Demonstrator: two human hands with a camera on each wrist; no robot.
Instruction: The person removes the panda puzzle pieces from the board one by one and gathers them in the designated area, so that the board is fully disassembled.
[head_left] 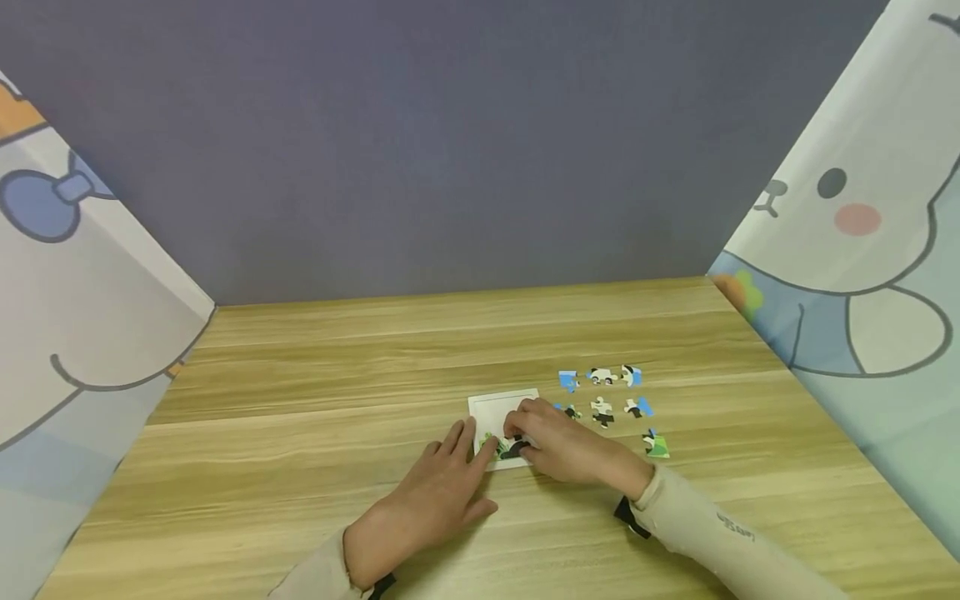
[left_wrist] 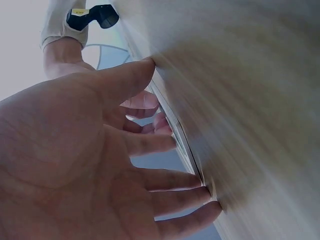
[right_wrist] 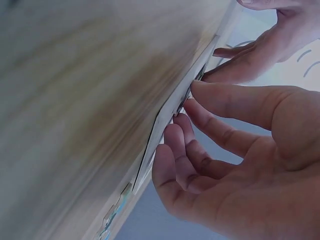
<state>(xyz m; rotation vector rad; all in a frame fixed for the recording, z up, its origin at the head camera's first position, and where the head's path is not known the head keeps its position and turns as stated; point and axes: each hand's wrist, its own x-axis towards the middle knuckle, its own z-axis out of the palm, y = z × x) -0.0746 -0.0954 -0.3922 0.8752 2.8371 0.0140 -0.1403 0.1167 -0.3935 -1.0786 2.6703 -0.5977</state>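
A shallow white puzzle tray (head_left: 498, 408) lies on the wooden table, with green and black puzzle pieces (head_left: 491, 447) along its near side. My left hand (head_left: 435, 492) rests at the tray's left edge, its fingers nearly straight and the index fingertip on the green part. In the left wrist view the other fingertips (left_wrist: 212, 206) reach down to the tray's edge and the tabletop. Over the tray's right half, my right hand (head_left: 566, 446) pinches a dark puzzle piece (right_wrist: 185, 95) between thumb and index finger, low against the tray. Its picture is mostly hidden by the fingers.
Several loose jigsaw pieces (head_left: 602, 410) with panda, blue and green parts lie in rough rows right of the tray. One green piece (head_left: 657, 445) sits nearest the right forearm. A grey wall (head_left: 450, 167) stands behind the table, with cartoon-printed panels (head_left: 862, 292) at both sides.
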